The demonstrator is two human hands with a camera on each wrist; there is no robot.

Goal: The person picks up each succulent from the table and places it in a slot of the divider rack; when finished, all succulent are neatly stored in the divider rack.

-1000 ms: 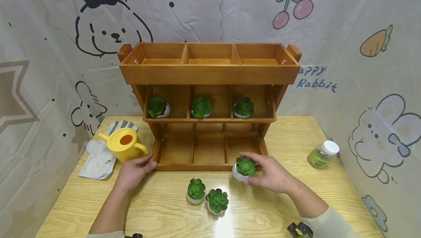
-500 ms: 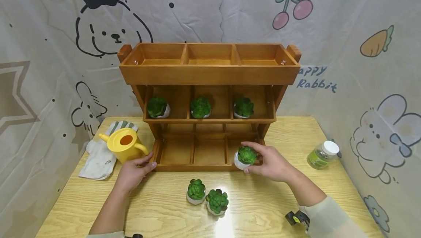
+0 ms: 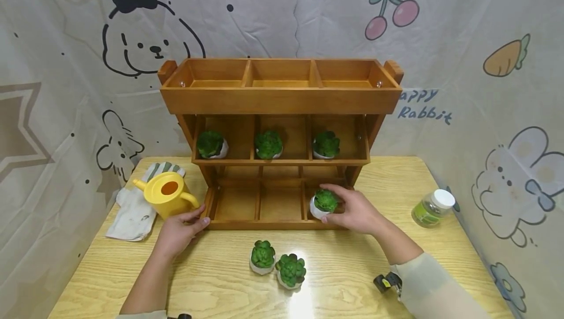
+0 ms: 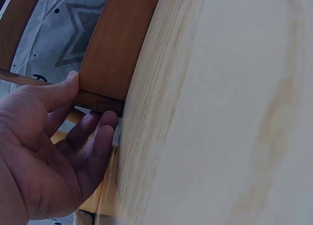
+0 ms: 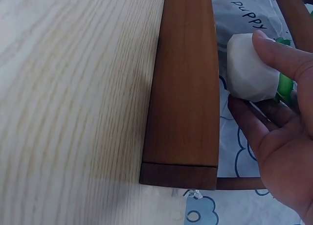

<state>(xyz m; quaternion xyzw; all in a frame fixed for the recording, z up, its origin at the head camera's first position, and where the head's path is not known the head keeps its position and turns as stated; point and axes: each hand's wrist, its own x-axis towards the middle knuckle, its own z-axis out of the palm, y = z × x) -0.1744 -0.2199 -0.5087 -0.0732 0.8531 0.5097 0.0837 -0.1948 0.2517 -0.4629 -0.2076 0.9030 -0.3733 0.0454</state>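
My right hand (image 3: pixel 356 210) pinches a small potted succulent (image 3: pixel 325 201) between thumb and fingers, at the lower right compartment of the wooden shelf (image 3: pixel 280 101). In the right wrist view its white faceted pot (image 5: pixel 250 71) shows above the tray's front board (image 5: pixel 186 88), the green leaves turned toward my palm. My left hand (image 3: pixel 178 235) grips the lower left front corner of the shelf. The left wrist view shows thumb and fingertips on either side of that corner (image 4: pixel 100 100). Two more potted succulents, one (image 3: pixel 262 257) left of the other (image 3: pixel 291 270), stand on the table before the shelf.
Three succulents (image 3: pixel 269 144) sit in the middle tier, one per compartment. A yellow watering can (image 3: pixel 169 194) and a striped glove (image 3: pixel 132 216) are left of the shelf. A white-lidded jar (image 3: pixel 433 207) stands at the right. Patterned cloth (image 3: pixel 264 11) encloses the table (image 3: pixel 220 284).
My right hand has carried the succulent up from in front of the shelf, over the front board, to the lower right compartment. The left hand has stayed at the shelf's corner.
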